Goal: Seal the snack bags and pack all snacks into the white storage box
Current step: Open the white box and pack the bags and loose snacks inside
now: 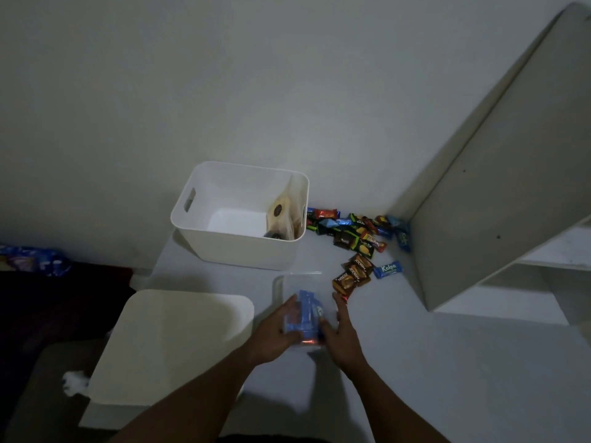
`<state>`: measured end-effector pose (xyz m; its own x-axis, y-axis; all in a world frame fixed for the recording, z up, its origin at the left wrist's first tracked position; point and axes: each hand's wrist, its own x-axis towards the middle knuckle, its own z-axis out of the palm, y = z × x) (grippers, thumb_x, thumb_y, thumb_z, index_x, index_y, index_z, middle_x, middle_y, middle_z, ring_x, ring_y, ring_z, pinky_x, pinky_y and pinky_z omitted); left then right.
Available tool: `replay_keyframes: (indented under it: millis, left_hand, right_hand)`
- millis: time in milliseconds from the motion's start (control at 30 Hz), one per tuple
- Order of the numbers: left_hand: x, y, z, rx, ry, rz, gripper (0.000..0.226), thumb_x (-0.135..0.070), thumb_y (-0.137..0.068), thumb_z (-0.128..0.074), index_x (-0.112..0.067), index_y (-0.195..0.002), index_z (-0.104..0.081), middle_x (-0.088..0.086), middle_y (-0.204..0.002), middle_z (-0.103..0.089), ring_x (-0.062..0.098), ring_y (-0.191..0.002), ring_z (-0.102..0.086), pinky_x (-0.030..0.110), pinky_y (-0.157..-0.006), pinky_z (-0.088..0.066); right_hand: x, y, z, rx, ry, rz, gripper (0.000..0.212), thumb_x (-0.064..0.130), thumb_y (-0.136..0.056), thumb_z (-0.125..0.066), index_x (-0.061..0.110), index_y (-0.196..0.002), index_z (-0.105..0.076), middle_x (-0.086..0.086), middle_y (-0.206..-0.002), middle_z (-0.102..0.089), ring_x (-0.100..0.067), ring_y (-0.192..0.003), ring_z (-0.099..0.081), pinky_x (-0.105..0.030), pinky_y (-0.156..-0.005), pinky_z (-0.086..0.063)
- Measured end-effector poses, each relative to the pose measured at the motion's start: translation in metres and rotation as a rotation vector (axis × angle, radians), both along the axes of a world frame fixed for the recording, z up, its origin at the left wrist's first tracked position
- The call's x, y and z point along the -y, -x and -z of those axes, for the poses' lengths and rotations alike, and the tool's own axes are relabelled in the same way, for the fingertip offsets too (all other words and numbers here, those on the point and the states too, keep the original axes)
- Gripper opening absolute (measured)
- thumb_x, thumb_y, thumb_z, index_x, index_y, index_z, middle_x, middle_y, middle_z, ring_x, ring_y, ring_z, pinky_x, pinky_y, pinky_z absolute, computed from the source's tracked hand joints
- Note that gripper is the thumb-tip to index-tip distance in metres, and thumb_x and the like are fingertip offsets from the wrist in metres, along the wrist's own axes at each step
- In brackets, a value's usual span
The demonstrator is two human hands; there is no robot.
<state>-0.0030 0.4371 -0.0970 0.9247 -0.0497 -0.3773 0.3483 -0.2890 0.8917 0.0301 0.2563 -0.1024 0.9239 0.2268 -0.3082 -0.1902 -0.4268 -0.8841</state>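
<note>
A clear zip bag (300, 295) with several blue and red snack packets inside lies on the white table in front of me. My left hand (276, 330) holds its left side and my right hand (340, 332) holds its right side, fingers curled round the bag. Behind it stands the white storage box (204, 225), open, with a clear bag of brown cookies (283, 219) leaning against its right inner wall. Loose wrapped snacks (355, 230) lie in a heap right of the box. Three brown packets (351, 276) and a blue packet (388, 269) lie nearer.
The cream box lid (172, 343) lies flat at the table's left front. A white shelf unit (499, 187) rises on the right. A blue patterned cloth (35, 260) sits at the far left on dark furniture. The white wall is right behind the box.
</note>
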Motion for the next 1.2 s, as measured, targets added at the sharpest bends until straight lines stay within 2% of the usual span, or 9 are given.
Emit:
replay_keyframes:
  millis: [100, 200, 367, 467, 700, 867, 1000, 1100, 1200]
  left_hand:
    - [0.0, -0.009, -0.007, 0.011, -0.041, 0.053, 0.078, -0.019, -0.085, -0.074, -0.029, -0.148, -0.029, -0.012, -0.139, -0.046, 0.009, -0.129, -0.047, 0.022, -0.103, -0.043]
    - [0.005, -0.024, -0.022, 0.06, -0.08, 0.115, 0.084, -0.017, -0.083, -0.076, -0.026, -0.151, -0.028, -0.004, -0.148, -0.046, 0.009, -0.13, -0.047, 0.022, -0.104, -0.041]
    - [0.023, -0.067, -0.063, 0.243, -0.056, 0.195, 0.085, -0.021, -0.083, -0.077, -0.026, -0.152, -0.028, -0.004, -0.152, -0.04, 0.012, -0.137, -0.04, 0.024, -0.109, -0.037]
    - [0.025, -0.096, -0.094, 0.395, -0.062, 0.223, 0.085, -0.03, -0.082, -0.075, -0.033, -0.152, -0.027, -0.005, -0.154, -0.038, 0.011, -0.139, -0.039, 0.036, -0.113, -0.039]
    - [-0.034, -0.154, -0.164, 0.617, -0.095, 0.161, 0.084, -0.026, -0.084, -0.075, -0.042, -0.15, -0.026, -0.006, -0.155, -0.037, 0.014, -0.14, -0.038, 0.041, -0.112, -0.04]
    - [-0.121, -0.178, -0.186, 0.615, -0.133, 0.089, 0.088, -0.03, -0.08, -0.08, -0.033, -0.152, -0.029, -0.006, -0.151, -0.042, 0.01, -0.133, -0.047, 0.033, -0.107, -0.046]
    - [-0.186, -0.188, -0.172, 0.461, -0.251, 0.059, 0.094, -0.031, -0.08, -0.08, -0.034, -0.154, -0.023, -0.014, -0.151, -0.036, 0.012, -0.134, -0.045, 0.032, -0.104, -0.047]
    - [-0.223, -0.192, -0.152, 0.263, -0.279, 0.111, 0.103, -0.029, -0.076, -0.082, -0.03, -0.156, -0.016, -0.003, -0.156, -0.033, 0.018, -0.138, -0.041, 0.039, -0.11, -0.042]
    - [-0.24, -0.197, -0.131, 0.074, -0.302, 0.18, 0.101, -0.016, -0.08, -0.079, -0.02, -0.155, -0.012, 0.004, -0.155, -0.034, 0.01, -0.133, -0.038, 0.02, -0.106, -0.034]
  right_hand:
    - [0.005, 0.003, 0.012, 0.074, 0.013, 0.018, 0.055, 0.064, -0.093, -0.044, 0.061, -0.143, -0.02, 0.002, -0.158, -0.034, -0.022, -0.136, -0.047, -0.052, -0.108, -0.045]
    - [0.012, 0.003, 0.01, 0.126, 0.016, 0.118, 0.055, 0.073, -0.087, -0.041, 0.058, -0.138, -0.029, -0.002, -0.151, -0.045, -0.021, -0.129, -0.054, -0.052, -0.103, -0.05]
    - [0.015, -0.018, -0.057, 0.327, 0.072, 0.348, 0.064, 0.054, -0.092, -0.045, 0.025, -0.149, -0.039, -0.003, -0.149, -0.048, -0.024, -0.131, -0.051, -0.04, -0.108, -0.043]
    - [0.014, -0.045, -0.097, 0.472, 0.018, 0.422, 0.058, 0.048, -0.092, -0.046, 0.028, -0.146, -0.042, 0.003, -0.145, -0.05, -0.017, -0.13, -0.051, -0.038, -0.106, -0.045]
    - [-0.032, -0.113, -0.166, 0.607, -0.057, 0.268, 0.059, 0.031, -0.098, -0.058, 0.033, -0.151, -0.032, 0.017, -0.148, -0.037, 0.004, -0.133, -0.039, -0.042, -0.112, -0.042]
    - [-0.104, -0.157, -0.182, 0.544, -0.109, 0.045, 0.096, 0.035, -0.081, -0.08, 0.033, -0.155, -0.02, 0.006, -0.155, -0.035, -0.013, -0.14, -0.04, -0.044, -0.111, -0.043]
    - [-0.162, -0.182, -0.18, 0.405, -0.101, -0.148, 0.108, 0.024, -0.075, -0.085, 0.016, -0.157, -0.015, 0.005, -0.155, -0.033, -0.004, -0.136, -0.037, -0.011, -0.106, -0.037]
    - [-0.195, -0.195, -0.154, 0.244, -0.057, -0.271, 0.113, 0.025, -0.073, -0.087, 0.015, -0.157, -0.013, 0.009, -0.152, -0.033, -0.005, -0.134, -0.038, -0.022, -0.112, -0.036]
    - [-0.215, -0.203, -0.124, 0.109, 0.003, -0.415, 0.116, 0.026, -0.073, -0.088, 0.018, -0.156, -0.008, 0.017, -0.145, -0.033, -0.001, -0.131, -0.038, -0.019, -0.111, -0.034]
